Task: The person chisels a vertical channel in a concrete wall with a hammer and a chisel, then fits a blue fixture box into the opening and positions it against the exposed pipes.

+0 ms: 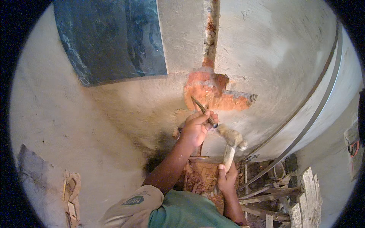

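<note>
My left hand (198, 126) is closed around a metal chisel (200, 105). The chisel's tip rests at or close to the orange brick (203, 93) laid bare in the plastered wall, and its struck end sticks out below my fingers. In my right hand (227, 178), lower and to the right, is a hammer with a pale wooden handle (229, 155). The dusty hammer head (232, 136) stands beside the chisel's struck end, with a small gap between them. A narrow groove (210, 34) runs up the wall from the broken-out patch.
A dark blue sheet (114, 41) covers part of the wall at upper left. Along the right side curves a long metal strip (323, 102). Wooden boards (310, 197) and a bucket (277, 171) lie at lower right, near brick rubble (201, 173). Another broken opening (71, 197) shows at lower left.
</note>
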`<act>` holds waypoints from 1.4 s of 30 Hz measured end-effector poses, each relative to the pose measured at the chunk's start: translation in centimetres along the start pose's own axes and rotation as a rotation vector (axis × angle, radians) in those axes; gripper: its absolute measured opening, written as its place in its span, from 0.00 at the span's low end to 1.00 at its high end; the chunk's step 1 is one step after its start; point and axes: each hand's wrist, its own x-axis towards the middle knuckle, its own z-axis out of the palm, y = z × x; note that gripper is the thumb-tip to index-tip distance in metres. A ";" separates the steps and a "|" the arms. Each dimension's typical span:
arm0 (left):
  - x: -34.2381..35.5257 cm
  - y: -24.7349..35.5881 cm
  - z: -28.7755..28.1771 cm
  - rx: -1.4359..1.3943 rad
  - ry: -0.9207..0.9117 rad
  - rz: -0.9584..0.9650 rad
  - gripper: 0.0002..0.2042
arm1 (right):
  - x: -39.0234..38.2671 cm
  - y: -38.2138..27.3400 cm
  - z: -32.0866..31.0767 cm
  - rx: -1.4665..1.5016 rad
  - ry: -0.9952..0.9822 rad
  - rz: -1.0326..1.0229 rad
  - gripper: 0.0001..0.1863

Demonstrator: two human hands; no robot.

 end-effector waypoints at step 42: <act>0.5 -0.6 2.0 0.165 0.057 0.068 0.08 | 1.5 -1.0 -2.9 0.906 0.309 -0.416 0.23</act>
